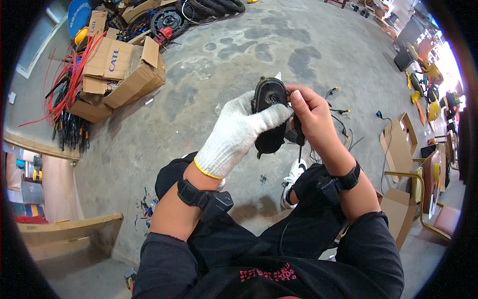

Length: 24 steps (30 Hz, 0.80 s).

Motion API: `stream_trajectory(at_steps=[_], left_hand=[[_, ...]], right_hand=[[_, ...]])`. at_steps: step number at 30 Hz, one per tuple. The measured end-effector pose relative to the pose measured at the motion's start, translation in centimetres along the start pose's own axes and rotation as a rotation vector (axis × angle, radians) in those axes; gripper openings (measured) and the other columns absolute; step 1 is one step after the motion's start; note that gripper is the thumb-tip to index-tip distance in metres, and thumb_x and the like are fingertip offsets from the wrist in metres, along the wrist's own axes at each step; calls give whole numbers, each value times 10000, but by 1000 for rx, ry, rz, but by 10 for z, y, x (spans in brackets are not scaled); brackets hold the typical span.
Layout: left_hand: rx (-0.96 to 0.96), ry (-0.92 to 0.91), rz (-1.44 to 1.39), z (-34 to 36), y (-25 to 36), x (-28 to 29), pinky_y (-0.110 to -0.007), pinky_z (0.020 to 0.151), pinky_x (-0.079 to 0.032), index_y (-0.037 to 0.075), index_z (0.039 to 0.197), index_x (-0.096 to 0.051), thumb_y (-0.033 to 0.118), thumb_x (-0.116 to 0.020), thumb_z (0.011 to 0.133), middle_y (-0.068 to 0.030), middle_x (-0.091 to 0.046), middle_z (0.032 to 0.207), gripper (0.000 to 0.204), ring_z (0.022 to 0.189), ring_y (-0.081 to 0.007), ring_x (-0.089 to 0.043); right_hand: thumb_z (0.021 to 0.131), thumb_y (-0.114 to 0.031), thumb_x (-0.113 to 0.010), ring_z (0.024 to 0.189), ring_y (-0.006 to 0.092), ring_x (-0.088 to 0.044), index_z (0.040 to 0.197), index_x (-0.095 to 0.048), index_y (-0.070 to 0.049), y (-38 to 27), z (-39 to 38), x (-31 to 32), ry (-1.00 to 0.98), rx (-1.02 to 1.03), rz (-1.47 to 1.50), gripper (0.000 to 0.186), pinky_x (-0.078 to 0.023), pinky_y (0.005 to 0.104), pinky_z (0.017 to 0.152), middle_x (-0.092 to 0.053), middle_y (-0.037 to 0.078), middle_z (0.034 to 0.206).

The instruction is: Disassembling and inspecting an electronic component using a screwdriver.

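In front of me, my left hand (236, 127), in a white knit glove with a yellow cuff edge, grips a black oval housing (271, 139). The thumb lies across its face, and the housing is held upright on its long axis. My bare right hand (312, 114) is closed at the housing's right side, its fingers near the rim. A slim black piece (299, 132) with a thin stem pointing down is in that hand; whether it is a screwdriver or a cable end, I cannot tell. A small pale pointed tip (278, 75) shows behind the housing's top.
Cardboard boxes (112, 62) and red cables (62, 84) are piled at the left, with tyres (209, 7) behind. Cables with connectors (343, 122) lie on the concrete floor to the right. Flattened cardboard (398, 142) and a metal-framed chair (423, 199) stand farther right.
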<state>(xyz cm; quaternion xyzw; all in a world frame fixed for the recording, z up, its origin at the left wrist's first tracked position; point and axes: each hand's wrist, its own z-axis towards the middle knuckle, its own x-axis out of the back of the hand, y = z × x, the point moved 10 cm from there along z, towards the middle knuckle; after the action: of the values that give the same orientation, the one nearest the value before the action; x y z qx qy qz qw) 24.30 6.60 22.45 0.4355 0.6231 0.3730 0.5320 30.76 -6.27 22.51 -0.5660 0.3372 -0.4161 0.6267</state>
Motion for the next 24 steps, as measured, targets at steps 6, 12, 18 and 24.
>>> stream_trajectory(at_steps=[6, 12, 18, 24], left_hand=[[62, -41, 96, 0, -7, -9, -252, 663, -510, 31, 1088, -709, 217, -799, 868, -22, -726, 893, 302, 754, -98, -661], [45, -63, 117, 1, -7, -11, -240, 637, -491, 26, 1048, -720, 215, -798, 866, 0, -707, 850, 274, 705, -68, -624], [111, -70, 226, 1, -15, -8, -247, 606, -489, 18, 1014, -712, 222, -805, 853, 11, -685, 818, 275, 683, -68, -614], [-44, -101, 618, -6, 0, -23, -257, 620, -475, 14, 1087, -697, 249, -809, 838, 10, -671, 808, 359, 690, -60, -566]], right_hand=[[987, -356, -663, 705, 37, -550, 1097, -710, -9, 1, 2, 4, 18, 0, 11, 367, -452, 217, 627, -654, -35, 822], [983, -338, -671, 729, 39, -564, 1061, -714, 1, 7, 0, 6, 23, -74, 96, 351, -461, 213, 650, -660, -28, 835], [1001, -349, -639, 702, 50, -559, 1149, -677, 0, 22, 0, 6, -51, -225, 27, 380, -469, 224, 641, -637, -29, 837], [874, -144, -720, 715, 39, -530, 1223, -675, -53, 3, -3, 12, -208, 24, -167, 363, -460, 213, 652, -614, -44, 841]])
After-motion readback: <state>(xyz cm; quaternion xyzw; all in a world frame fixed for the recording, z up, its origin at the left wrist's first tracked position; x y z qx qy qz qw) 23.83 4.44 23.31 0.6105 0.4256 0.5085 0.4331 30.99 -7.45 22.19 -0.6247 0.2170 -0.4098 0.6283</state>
